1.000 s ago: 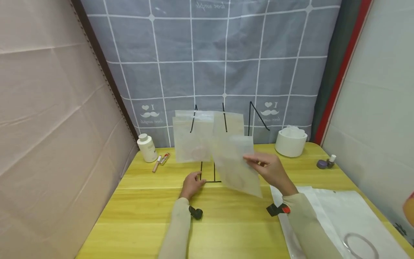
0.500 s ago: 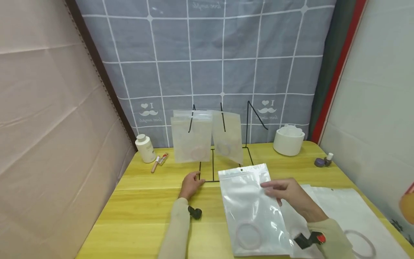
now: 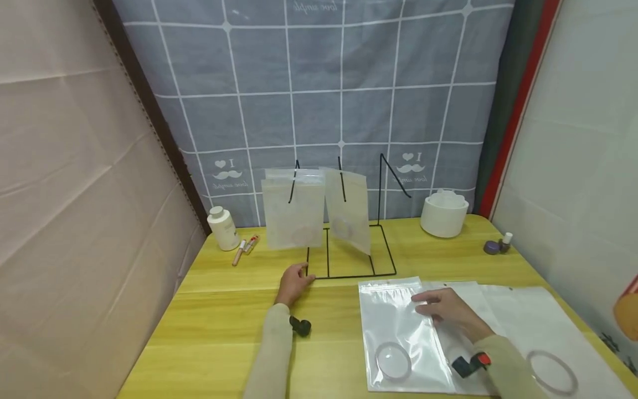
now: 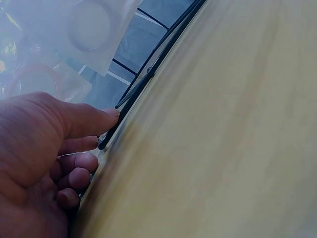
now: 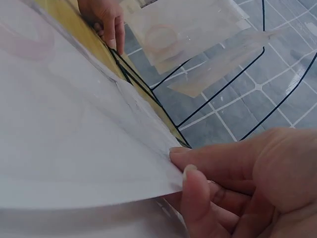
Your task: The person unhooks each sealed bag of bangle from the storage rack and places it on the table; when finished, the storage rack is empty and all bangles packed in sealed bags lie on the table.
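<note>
My right hand (image 3: 451,311) pinches the right edge of a clear-fronted zip bag (image 3: 381,327) lying low over the table. A round ring shape (image 3: 394,360) shows inside that bag. In the right wrist view the thumb (image 5: 185,156) presses on the bag's white side. My left hand (image 3: 293,284) holds the front left corner of a black wire rack (image 3: 349,276), as the left wrist view shows thumb and fingers at the bar (image 4: 131,101). From two of the rack's hooks hang translucent bags (image 3: 294,213), with faint rings inside; its right hook (image 3: 397,176) bears nothing.
More white bags (image 3: 518,316) lie at the right, one with a ring. A white bottle (image 3: 224,228) and two small tubes (image 3: 244,250) stand or lie back left. A white round container (image 3: 443,213), a purple lid (image 3: 491,247) and a small bottle (image 3: 505,243) are back right.
My right hand has come away from the rack to the lower right, bringing the zip bag down and turning its clear side up. The left hand stays at the rack's corner.
</note>
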A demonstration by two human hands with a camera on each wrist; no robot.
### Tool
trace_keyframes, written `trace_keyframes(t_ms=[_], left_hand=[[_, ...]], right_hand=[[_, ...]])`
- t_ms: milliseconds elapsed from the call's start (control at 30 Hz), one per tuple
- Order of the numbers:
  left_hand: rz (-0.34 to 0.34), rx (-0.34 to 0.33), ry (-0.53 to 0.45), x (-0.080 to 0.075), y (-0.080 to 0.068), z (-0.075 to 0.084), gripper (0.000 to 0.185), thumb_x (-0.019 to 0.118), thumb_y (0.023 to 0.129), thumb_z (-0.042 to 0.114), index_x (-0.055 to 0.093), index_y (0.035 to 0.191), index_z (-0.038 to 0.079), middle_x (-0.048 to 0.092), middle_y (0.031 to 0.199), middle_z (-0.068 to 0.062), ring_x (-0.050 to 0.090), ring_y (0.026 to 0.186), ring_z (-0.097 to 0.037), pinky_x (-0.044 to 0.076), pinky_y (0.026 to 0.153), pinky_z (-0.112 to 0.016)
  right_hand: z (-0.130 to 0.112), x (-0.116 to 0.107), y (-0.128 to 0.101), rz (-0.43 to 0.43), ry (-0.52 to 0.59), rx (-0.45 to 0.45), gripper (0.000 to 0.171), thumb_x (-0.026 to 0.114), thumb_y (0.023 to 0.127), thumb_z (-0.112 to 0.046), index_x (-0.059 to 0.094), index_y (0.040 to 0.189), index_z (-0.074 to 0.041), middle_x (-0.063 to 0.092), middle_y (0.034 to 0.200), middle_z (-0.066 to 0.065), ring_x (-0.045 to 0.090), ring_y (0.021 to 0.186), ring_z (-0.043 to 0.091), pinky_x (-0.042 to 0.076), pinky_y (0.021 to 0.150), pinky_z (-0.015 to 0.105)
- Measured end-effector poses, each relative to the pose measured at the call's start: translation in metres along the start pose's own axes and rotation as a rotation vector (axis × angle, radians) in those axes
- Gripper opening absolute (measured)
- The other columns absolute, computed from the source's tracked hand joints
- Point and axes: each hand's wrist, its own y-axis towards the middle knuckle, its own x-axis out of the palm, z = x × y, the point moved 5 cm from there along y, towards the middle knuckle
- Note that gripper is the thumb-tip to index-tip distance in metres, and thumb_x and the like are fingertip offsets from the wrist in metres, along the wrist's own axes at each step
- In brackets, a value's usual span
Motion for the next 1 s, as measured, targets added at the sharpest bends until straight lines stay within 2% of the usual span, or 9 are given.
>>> trace_keyframes(t_ms=[167,300,400,533,733,900,1000], left_hand=[[0.003,0.001,0.006,-0.002,-0.002,0.002,0.05,0.072,0.094,0.018,0.059,0.137,-0.004,0.049,0.073,-0.005,0.04,0.062,-0.017,0.035,0.061,-0.033],[0.007,0.006,0.008,-0.003,-0.003,0.004,0.05,0.072,0.094,0.018,0.059,0.137,-0.004,0.05,0.078,-0.006,0.041,0.066,-0.018,0.035,0.063,-0.034],[0.004,0.008,0.006,-0.003,-0.004,0.005,0.05,0.072,0.094,0.017,0.059,0.137,-0.005,0.05,0.079,-0.007,0.042,0.067,-0.018,0.035,0.063,-0.034],[0.005,0.011,0.007,-0.002,-0.003,0.005,0.05,0.072,0.094,0.017,0.059,0.137,-0.005,0.05,0.079,-0.007,0.042,0.066,-0.018,0.036,0.063,-0.034],[0.014,0.01,0.006,-0.002,-0.003,0.006,0.05,0.072,0.094,0.017,0.058,0.137,-0.005,0.05,0.079,-0.007,0.042,0.067,-0.018,0.036,0.064,-0.035],[0.007,0.011,0.009,-0.001,-0.003,0.005,0.05,0.071,0.094,0.017,0.058,0.137,-0.005,0.05,0.08,-0.007,0.042,0.068,-0.018,0.036,0.066,-0.035],[0.015,0.008,0.018,-0.001,-0.004,0.005,0.05,0.071,0.094,0.017,0.059,0.137,-0.005,0.05,0.078,-0.006,0.042,0.067,-0.018,0.036,0.066,-0.035]], right_hand=[[0.003,0.003,0.004,0.026,-0.032,-0.036,0.035,0.079,0.086,-0.014,0.074,0.118,-0.001,0.054,0.074,0.004,0.055,0.055,0.014,0.05,0.055,0.028],[0.003,0.004,0.007,0.073,-0.11,-0.036,0.032,0.079,0.085,-0.015,0.076,0.115,-0.004,0.053,0.071,0.005,0.053,0.056,0.015,0.047,0.054,0.029],[0.002,0.004,0.008,0.095,-0.209,-0.07,0.03,0.081,0.084,-0.02,0.078,0.111,-0.008,0.057,0.074,0.002,0.054,0.069,0.014,0.047,0.063,0.03],[0.003,0.001,0.009,0.101,-0.281,-0.101,0.03,0.083,0.082,-0.028,0.08,0.108,-0.012,0.061,0.081,-0.001,0.053,0.086,0.016,0.046,0.078,0.033],[0.009,-0.004,0.013,0.06,-0.193,-0.051,0.034,0.085,0.08,-0.031,0.08,0.108,-0.013,0.062,0.086,0.004,0.052,0.089,0.019,0.045,0.081,0.035],[0.007,-0.007,0.013,0.054,-0.167,-0.027,0.033,0.085,0.081,-0.032,0.08,0.108,-0.015,0.07,0.115,0.009,0.059,0.114,0.029,0.047,0.096,0.048],[-0.007,-0.006,0.017,0.056,-0.164,-0.088,0.034,0.081,0.085,-0.03,0.078,0.113,-0.011,0.071,0.103,0.011,0.063,0.101,0.029,0.051,0.086,0.045]])
